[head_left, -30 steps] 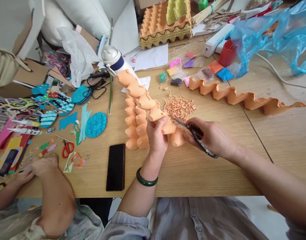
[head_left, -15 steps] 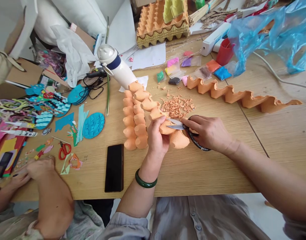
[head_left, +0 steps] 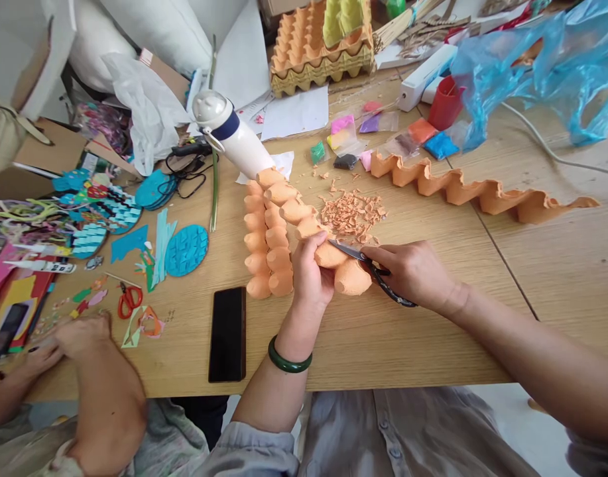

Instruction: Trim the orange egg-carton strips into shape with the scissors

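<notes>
A strip of orange egg-carton cups (head_left: 296,210) slants across the middle, and my left hand (head_left: 313,271) grips it near its lower end. My right hand (head_left: 416,273) holds black-handled scissors (head_left: 389,285), whose blades lie close together at the upper edge of the strip, by the left fingertips. Just beyond the blades is a pile of small orange scraps (head_left: 353,213). Two rows of orange cups (head_left: 268,248) lie on the table, left of my left hand.
A phone (head_left: 227,334) lies left of my left forearm. A white bottle (head_left: 237,136) leans behind the cups. Another orange strip (head_left: 477,192) lies at the right. At the left, another person's hands (head_left: 67,341) rest near red scissors (head_left: 129,299).
The scissor blades have closed together, and my right fingers have drawn nearer each other. The lower end of the held strip has shifted slightly left.
</notes>
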`<state>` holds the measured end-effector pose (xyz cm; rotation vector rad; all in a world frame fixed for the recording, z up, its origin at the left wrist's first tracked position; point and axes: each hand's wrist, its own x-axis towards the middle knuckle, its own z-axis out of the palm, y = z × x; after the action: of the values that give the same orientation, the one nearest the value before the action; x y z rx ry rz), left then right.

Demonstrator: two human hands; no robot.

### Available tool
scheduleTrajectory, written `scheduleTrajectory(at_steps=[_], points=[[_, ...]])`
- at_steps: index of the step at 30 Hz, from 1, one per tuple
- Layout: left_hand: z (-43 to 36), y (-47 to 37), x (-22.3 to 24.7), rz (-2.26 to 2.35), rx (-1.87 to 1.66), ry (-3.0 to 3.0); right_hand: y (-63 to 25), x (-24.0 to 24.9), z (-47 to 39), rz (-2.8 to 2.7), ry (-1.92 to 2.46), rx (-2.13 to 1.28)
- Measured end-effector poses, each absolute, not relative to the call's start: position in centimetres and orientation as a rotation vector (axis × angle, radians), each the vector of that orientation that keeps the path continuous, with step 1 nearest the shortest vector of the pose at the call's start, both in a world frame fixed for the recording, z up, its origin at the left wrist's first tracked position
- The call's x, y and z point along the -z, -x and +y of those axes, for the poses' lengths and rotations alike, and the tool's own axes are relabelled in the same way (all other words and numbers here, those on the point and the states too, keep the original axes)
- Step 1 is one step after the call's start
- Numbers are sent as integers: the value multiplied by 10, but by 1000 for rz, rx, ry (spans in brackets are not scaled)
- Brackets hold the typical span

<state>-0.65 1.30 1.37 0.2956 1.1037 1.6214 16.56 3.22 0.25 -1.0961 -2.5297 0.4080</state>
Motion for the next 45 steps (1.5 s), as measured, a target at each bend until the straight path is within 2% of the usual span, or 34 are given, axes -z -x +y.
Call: scheduleTrajectory(at_steps=[6, 12, 15, 20, 27, 38, 45], points=[[14, 9, -12, 1160, -1696, -350, -166, -11, 40, -2220, 1310, -893], [13, 7, -15, 1199, -1738, -532, -173, -39, 41, -1793, 1059, -1790], [11, 7, -12, 1252, -1749, -700, -179, -50, 40, -1622, 993, -2049], [8, 9, -7, 1254, -1765, -852, -187, -61, 38, -1540, 1066, -2097], [2, 8, -1, 1307, -1759, -1028, -181, -60, 34, -1512, 944, -2318], [1, 9, 13, 1413, -1771, -1256, -172, -59, 27, -1420, 1044, -2239], [-3, 5, 6, 1460, -1719, -1296, -168, -53, 25, -1485, 1196, -2103]])
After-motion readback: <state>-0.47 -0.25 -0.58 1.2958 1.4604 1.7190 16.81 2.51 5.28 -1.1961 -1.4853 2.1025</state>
